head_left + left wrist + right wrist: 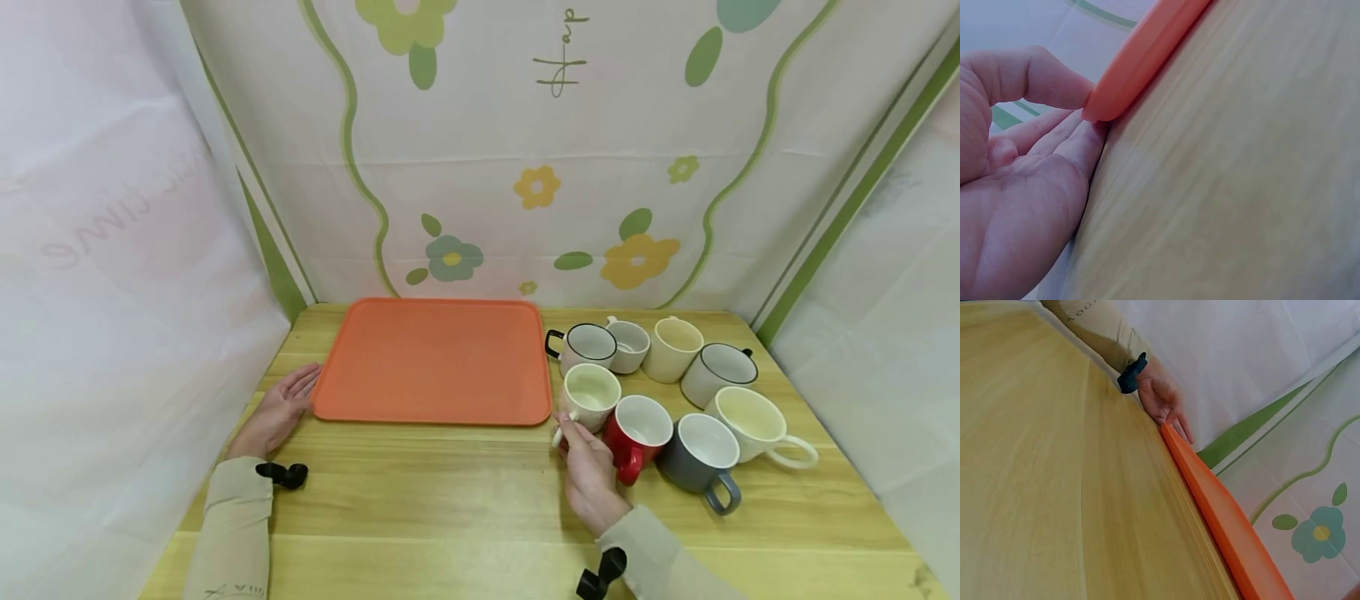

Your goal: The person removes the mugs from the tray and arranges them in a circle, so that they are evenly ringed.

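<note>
My right hand (588,475) grips the handle of a cream mug (592,392) at the near right corner of an orange tray (431,360). The mug stands upright beside the tray, its opening up. A red mug (645,425) sits just right of that hand. At the tray's left edge lies my left hand (277,412), palm turned up and fingers extended along the side. The left wrist view shows its thumb touching the tray's rim (1138,62), with straight fingers at the lower edge. Only a sliver of the right hand shows in the right wrist view.
More mugs crowd the right side: a black-rimmed mug (588,346), a small white cup (628,343), a cream mug (671,354), another black-rimmed mug (716,375), a wide cream cup (750,421) and a grey mug (697,454). Printed cloth walls (480,167) enclose the wooden table (420,500).
</note>
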Action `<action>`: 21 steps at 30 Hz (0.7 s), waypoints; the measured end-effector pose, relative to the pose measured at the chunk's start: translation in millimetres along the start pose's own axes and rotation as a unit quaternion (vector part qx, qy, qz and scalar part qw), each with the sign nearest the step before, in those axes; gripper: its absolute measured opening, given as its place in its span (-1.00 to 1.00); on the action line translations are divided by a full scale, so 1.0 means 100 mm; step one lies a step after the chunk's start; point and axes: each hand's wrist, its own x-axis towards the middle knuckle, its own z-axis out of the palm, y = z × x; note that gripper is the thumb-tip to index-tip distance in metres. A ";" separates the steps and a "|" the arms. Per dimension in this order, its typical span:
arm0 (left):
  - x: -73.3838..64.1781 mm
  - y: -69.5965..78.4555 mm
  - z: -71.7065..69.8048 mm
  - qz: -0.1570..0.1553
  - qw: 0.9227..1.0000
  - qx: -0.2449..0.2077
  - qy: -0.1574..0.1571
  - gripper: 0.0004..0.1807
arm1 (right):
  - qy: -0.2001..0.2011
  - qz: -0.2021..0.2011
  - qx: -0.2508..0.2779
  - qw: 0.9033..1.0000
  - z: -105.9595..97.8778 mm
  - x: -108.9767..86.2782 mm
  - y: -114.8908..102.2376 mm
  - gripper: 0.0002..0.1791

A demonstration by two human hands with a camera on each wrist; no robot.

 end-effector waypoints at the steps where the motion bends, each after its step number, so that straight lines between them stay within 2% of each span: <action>1: 0.01 0.00 0.00 0.000 1.000 0.000 -0.001 -0.09 | -0.001 -0.001 -0.002 1.000 -0.01 0.00 0.00 -0.46; 7: 0.04 0.01 0.02 0.002 1.000 -0.003 -0.005 -0.08 | -0.015 -0.014 -0.029 0.999 -0.04 -0.02 -0.04 -0.73; 10: 0.05 0.03 0.03 0.007 1.000 -0.008 -0.001 -0.08 | -0.034 -0.030 -0.067 0.997 -0.08 -0.04 -0.08 -0.74; 12: 0.06 0.05 0.04 0.009 1.000 -0.012 0.001 -0.07 | -0.042 -0.043 -0.115 0.992 -0.11 -0.05 -0.12 -0.68; 15: 0.08 0.06 0.06 0.006 1.000 -0.008 -0.002 -0.08 | -0.056 -0.069 -0.214 0.973 -0.19 -0.08 -0.18 -0.65; 19: 0.08 0.06 0.06 -0.004 1.000 0.016 0.001 -0.07 | -0.087 -0.096 -0.345 0.930 -0.30 -0.17 -0.29 -0.66; 21: 0.06 0.06 0.05 -0.009 1.000 0.027 0.011 -0.06 | -0.115 -0.103 -0.381 0.911 -0.35 -0.22 -0.36 -0.52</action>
